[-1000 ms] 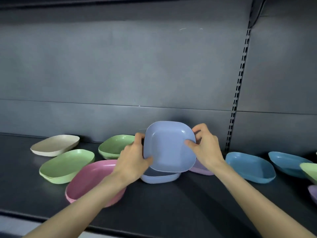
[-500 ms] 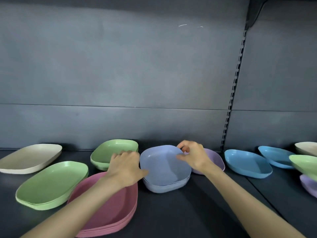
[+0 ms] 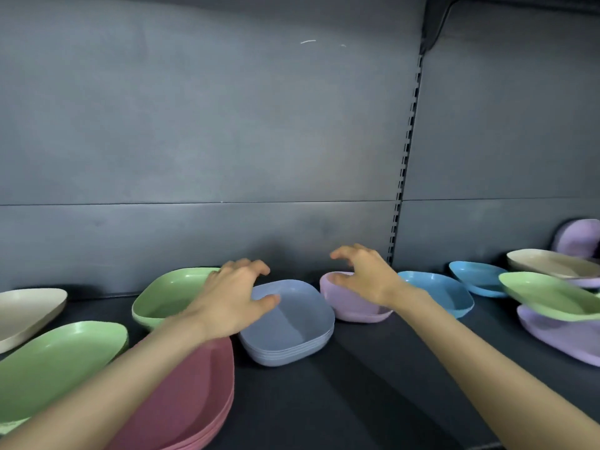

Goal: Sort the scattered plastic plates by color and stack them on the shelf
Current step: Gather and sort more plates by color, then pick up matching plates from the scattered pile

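Observation:
A stack of periwinkle-blue plates (image 3: 292, 326) rests on the dark shelf (image 3: 373, 384) at the centre. My left hand (image 3: 230, 300) hovers at its left rim, fingers spread, holding nothing. My right hand (image 3: 367, 274) is open above a lilac plate (image 3: 354, 306) just right of the stack; whether the thumb touches its rim I cannot tell. A pink stack (image 3: 191, 401) lies under my left forearm. Green plates sit at the left (image 3: 58, 362) and behind my left hand (image 3: 168, 293).
A cream plate (image 3: 26, 310) lies at the far left. Two sky-blue plates (image 3: 444, 293) (image 3: 477, 277) sit right of the lilac one. At the far right a green plate (image 3: 548, 297) rests on a lilac plate (image 3: 558, 336), with cream (image 3: 545, 263) and lilac (image 3: 578, 237) plates behind. A slotted upright (image 3: 406, 157) divides the back panel.
The blue plate held tilted by both hands has been set down on the blue stack. Both hands let go and opened; the right hand moved over to the lilac plate.

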Demonstrator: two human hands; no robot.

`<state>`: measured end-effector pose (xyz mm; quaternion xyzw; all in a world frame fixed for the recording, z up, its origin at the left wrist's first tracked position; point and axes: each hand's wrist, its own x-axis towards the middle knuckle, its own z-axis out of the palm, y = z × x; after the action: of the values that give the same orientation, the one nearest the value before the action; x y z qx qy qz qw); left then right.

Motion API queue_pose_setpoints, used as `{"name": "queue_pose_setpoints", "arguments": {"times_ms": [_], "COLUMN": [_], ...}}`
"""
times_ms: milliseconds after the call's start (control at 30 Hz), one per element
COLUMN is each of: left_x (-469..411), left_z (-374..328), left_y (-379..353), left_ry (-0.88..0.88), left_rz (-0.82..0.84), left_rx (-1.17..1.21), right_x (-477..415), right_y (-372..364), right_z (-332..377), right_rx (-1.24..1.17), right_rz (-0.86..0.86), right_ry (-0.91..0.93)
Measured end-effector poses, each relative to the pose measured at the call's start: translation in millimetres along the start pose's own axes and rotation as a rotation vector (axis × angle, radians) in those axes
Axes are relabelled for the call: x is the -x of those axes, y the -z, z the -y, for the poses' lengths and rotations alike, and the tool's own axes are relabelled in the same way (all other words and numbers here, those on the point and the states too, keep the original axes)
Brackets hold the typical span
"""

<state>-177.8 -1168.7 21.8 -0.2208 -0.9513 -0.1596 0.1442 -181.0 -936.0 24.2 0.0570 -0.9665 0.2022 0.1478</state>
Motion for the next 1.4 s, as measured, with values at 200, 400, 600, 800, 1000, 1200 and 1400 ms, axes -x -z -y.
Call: {"name": "queue_pose_setpoints", "arguments": {"times_ms": [200,400,600,800,1000,1200,1400], "left_x": [-23.8,-29.6,-30.2,-27.3,-28.4,-68.1,-114.6], "left_z": [-64.2,-142.1,-233.9,-326.7,-372.2,-381.1,-381.3], "left_y": [4.4,-2.8,-28.5,-70.8,-104.4,-110.8,-147.2], "left_ry": [-0.289,-0.513,-0.597,-0.541,-0.437,-0.280,-0.198], "left_rz": [-0.087,-0.173,-0.163,-0.126,-0.076,-0.042,0.035], "left_rx": [0.037,0.038,0.079,0.126,0.122,0.104,0.163], "right_x": [47.3,103.6,169.8,221.2,227.3,183.0,143.1], "right_y": [70.2,129.1,176.4,212.4,228.2,230.4,216.0], "right_z": [-28.7,-74.5,-137.7,-214.0,-274.1,-316.4,-358.0], "right_rx": [0.160,0.269,0.311,0.307,0.271,0.217,0.176], "right_rz": [-0.174,-0.280,-0.334,-0.298,-0.200,-0.200,-0.138], "right_ry": [-0.107,-0.212,-0.304,-0.263,-0.237,-0.179,-0.158]}}
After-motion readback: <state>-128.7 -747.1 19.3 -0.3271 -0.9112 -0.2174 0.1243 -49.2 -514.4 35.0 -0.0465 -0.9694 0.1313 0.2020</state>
